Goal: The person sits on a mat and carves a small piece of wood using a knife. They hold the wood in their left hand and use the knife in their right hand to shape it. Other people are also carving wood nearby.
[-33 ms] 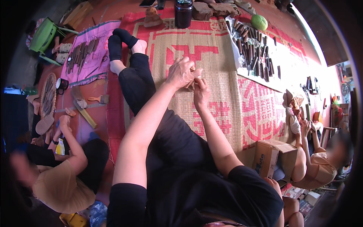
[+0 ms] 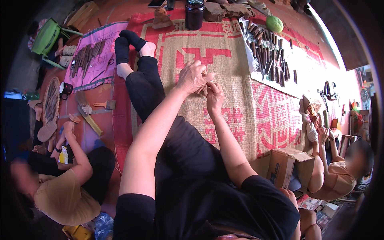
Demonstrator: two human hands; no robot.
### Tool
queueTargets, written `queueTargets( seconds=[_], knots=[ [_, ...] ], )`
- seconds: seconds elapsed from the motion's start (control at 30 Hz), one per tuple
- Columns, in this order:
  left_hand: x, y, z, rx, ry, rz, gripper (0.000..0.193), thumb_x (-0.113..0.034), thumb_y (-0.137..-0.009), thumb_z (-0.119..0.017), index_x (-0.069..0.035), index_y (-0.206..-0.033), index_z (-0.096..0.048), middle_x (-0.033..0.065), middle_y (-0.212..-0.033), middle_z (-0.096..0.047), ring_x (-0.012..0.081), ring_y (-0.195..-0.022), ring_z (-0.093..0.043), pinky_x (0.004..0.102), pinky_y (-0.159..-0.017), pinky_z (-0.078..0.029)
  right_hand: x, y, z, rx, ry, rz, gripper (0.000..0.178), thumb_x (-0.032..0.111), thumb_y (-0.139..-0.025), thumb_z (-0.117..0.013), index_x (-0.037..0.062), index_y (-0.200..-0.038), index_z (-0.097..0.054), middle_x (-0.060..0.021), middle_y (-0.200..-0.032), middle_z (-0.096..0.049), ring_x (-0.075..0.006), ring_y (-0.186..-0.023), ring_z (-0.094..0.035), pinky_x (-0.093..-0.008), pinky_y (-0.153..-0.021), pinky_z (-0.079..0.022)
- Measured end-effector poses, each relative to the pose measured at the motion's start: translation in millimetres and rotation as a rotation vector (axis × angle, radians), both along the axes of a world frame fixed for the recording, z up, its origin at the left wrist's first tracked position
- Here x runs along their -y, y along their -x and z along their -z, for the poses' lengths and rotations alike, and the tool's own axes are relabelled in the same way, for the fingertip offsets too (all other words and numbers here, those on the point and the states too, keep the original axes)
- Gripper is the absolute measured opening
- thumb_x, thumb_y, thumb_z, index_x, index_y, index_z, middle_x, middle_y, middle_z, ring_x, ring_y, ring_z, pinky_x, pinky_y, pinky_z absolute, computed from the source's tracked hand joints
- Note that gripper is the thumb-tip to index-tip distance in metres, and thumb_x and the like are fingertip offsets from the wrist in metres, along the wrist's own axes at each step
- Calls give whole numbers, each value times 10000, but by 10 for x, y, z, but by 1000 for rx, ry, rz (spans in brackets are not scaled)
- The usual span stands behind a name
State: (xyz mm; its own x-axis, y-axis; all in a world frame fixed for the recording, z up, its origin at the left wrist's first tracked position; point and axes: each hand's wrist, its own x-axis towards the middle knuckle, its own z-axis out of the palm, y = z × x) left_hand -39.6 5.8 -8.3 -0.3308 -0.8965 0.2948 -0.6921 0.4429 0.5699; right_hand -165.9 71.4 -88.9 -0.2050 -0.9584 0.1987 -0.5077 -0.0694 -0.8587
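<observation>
Above the woven mat, my two hands meet over a small brown piece [image 2: 203,91], perhaps carved wood; fingers hide most of it. My left hand [image 2: 192,77] is closed around it from above, with the thumb stretched to the right. Just right of and below that thumb, my right hand [image 2: 215,97] is closed, its fingertips pinched against the piece's right side. Whether a small tool sits between the right fingertips cannot be made out.
Dark-handled carving tools [image 2: 272,56] cover a white sheet at the right; more lie on a pink cloth [image 2: 105,66] at the left. A dark jar [image 2: 194,16] stands ahead. A cardboard box [image 2: 289,166] is near my right elbow. Co-workers sit at both sides.
My right hand has shifted slightly, its fingers curling a little differently against the brown piece. My left hand stays in nearly the same place.
</observation>
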Motion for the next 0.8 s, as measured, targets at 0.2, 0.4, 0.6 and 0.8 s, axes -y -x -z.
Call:
queueTargets(
  seconds=[0.2, 0.4, 0.6, 0.8],
  knots=[
    [0, 10, 5, 21, 44, 7, 459, -497, -822, -576, -47, -731, -593, 90, -811, -564, 290, -833, -566, 396, -790, -450, 153, 148, 181, -155, -205, 27, 250, 148, -856, -554, 133, -1087, -650, -140, -914, -603, -330, -855, -612, -419, -750, -473],
    [-8, -35, 32, 34, -9, -18, 466, -503, -814, -586, -45, -727, -596, 88, -814, -564, 286, -843, -567, 395, -795, -451, -41, -162, -150, 71, 36, 0, 230, 137, -887, -532, 27, -1065, -628, -150, -946, -618, -321, -866, -613, -365, -754, -468],
    [31, 20, 13, 12, -24, 3, 512, -542, -797, -573, -37, -726, -620, 119, -822, -574, 292, -841, -561, 421, -814, -442, 68, 123, 441, 303, -148, 7, 336, 49, -859, -507, 7, -1181, -592, -45, -784, -628, -100, -634, -554, -249, -581, -452],
    [-7, 6, 6, 9, -23, -2, 484, -519, -804, -585, -43, -723, -605, 98, -810, -568, 292, -831, -563, 409, -800, -450, 17, -93, -239, 192, -107, -27, 409, 64, -837, -579, 131, -1239, -543, -143, -997, -645, -283, -893, -645, -385, -766, -502]
  ],
)
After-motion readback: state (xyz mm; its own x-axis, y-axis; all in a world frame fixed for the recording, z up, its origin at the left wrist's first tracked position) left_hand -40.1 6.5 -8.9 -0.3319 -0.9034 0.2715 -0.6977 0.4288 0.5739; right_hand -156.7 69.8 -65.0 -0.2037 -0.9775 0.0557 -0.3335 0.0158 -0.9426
